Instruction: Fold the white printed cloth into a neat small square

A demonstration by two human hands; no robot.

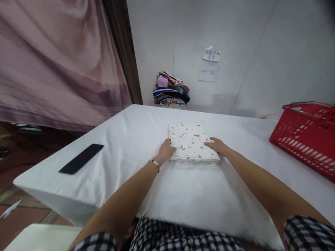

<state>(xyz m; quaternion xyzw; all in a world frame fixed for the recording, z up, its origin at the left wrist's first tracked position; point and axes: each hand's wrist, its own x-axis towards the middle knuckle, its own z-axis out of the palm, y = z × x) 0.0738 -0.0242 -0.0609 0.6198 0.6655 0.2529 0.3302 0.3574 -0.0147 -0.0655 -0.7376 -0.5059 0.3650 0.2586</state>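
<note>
A white cloth with small printed figures and hearts [190, 141] lies folded into a thick, flat rectangle in front of me. My left hand [166, 150] grips its left edge, the thumb on top and the fingers at the side. At the right edge, my right hand [217, 145] holds it the same way, thumb and fingers closing on the layers. The cloth rests on the white-covered table [135, 141]. The undersides of the fingers are partly hidden by the fabric.
A black phone-like slab [82, 159] lies on the left of the table. A red plastic basket [310, 135] stands at the right. Beyond the far edge rises a stack of folded clothes [171, 90] by the wall. A pinkish curtain [52, 56] hangs at left.
</note>
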